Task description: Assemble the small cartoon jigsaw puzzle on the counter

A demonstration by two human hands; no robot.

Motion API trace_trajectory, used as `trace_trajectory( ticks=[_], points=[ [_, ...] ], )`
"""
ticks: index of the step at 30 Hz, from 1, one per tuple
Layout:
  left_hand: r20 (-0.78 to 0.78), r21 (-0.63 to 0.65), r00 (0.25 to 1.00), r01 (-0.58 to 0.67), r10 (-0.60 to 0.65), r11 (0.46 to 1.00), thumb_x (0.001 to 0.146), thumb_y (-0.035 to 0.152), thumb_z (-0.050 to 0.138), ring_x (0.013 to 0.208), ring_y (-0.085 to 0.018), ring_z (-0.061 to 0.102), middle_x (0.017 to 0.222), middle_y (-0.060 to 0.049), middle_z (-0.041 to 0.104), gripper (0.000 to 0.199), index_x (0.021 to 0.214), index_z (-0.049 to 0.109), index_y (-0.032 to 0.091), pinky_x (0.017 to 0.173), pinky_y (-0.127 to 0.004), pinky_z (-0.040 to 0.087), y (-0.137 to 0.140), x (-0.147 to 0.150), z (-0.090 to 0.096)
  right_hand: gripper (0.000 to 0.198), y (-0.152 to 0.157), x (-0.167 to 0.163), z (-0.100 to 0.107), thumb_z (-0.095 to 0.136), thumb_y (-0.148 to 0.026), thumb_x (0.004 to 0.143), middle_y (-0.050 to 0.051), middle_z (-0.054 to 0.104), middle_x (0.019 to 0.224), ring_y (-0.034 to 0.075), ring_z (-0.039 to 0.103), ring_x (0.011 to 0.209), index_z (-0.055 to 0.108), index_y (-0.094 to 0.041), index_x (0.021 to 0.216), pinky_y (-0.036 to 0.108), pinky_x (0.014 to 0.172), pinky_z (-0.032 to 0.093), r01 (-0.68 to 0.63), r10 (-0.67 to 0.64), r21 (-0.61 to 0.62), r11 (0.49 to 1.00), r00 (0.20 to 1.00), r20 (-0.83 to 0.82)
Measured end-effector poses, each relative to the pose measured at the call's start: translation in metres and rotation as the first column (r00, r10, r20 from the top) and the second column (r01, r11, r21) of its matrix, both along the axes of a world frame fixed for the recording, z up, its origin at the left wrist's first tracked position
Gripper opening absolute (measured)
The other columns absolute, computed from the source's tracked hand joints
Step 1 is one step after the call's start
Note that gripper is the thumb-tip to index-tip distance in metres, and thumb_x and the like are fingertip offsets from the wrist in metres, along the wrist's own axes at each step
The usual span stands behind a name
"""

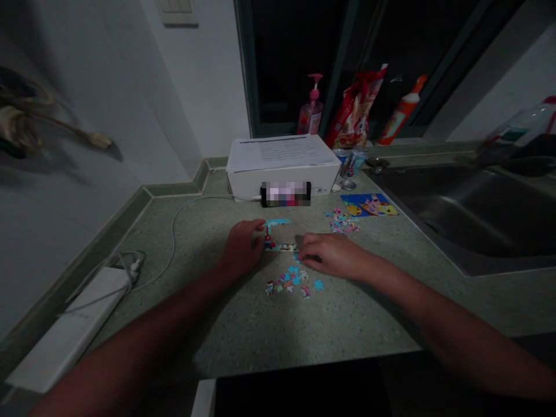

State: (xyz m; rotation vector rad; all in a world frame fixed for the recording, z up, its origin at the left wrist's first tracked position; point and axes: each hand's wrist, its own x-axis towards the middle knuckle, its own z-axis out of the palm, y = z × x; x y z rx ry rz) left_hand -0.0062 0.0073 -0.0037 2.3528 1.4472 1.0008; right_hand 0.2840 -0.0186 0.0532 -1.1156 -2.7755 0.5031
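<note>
A partly joined jigsaw puzzle [278,247] lies on the counter, its top, left and bottom edge strips forming a frame around bare counter. Beside its left edge rests my left hand [242,248], thumb and forefinger apart, holding nothing visible. My right hand [332,255] is at the lower right corner with its fingers pinched together. A small blue puzzle piece [296,257] shows at those fingertips, mostly hidden. Just below the frame, several loose puzzle pieces [286,282] are scattered, many light blue. A second heap of pieces [341,220] lies beyond my right hand.
Behind the puzzle, a phone [285,194] on a cable leans against a white box [282,159]. A colourful picture card [369,205] lies near the sink [478,214]. Cans [355,162] stand beside the box. A white power strip [73,327] lies at left.
</note>
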Motion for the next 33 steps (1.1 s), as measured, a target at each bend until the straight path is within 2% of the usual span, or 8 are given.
trace_trajectory(
  ticks=[7,17,33],
  points=[
    [-0.010,0.013,1.000,0.004,-0.004,1.000,0.090,0.012,0.059,0.116,-0.030,0.074,0.120,-0.009,0.080,0.044,0.133,0.069,0.019,0.114,-0.053,0.056,0.0006,0.0002,-0.0006,0.017,0.0028,-0.0006,-0.0071,0.068,-0.013,0.098,0.006,0.077,0.108,0.021,0.072,0.092,0.081,-0.023,0.100,0.034,0.078,0.047,0.015,-0.015,0.027,1.000,1.000,0.012],
    [-0.007,0.000,1.000,0.005,-0.005,1.000,0.090,0.014,0.059,0.116,-0.031,0.073,0.120,-0.010,0.080,0.044,0.132,0.069,0.019,0.114,-0.053,0.056,0.0002,0.0004,0.0000,0.014,0.0026,-0.0014,-0.0053,0.067,-0.012,0.097,0.006,0.075,0.104,0.021,0.071,0.090,0.077,-0.022,0.098,0.033,0.077,0.045,0.058,-0.058,0.019,0.998,0.998,0.024],
    [-0.007,-0.001,1.000,-0.005,0.005,1.000,0.091,0.017,0.060,0.116,-0.030,0.074,0.120,-0.010,0.080,0.042,0.132,0.070,0.020,0.114,-0.052,0.056,0.0001,0.0006,-0.0003,0.014,0.0014,0.0000,-0.0046,0.067,-0.012,0.096,0.006,0.076,0.103,0.020,0.070,0.088,0.077,-0.022,0.097,0.033,0.074,0.043,0.048,-0.049,0.033,0.998,0.998,0.038]
  ],
)
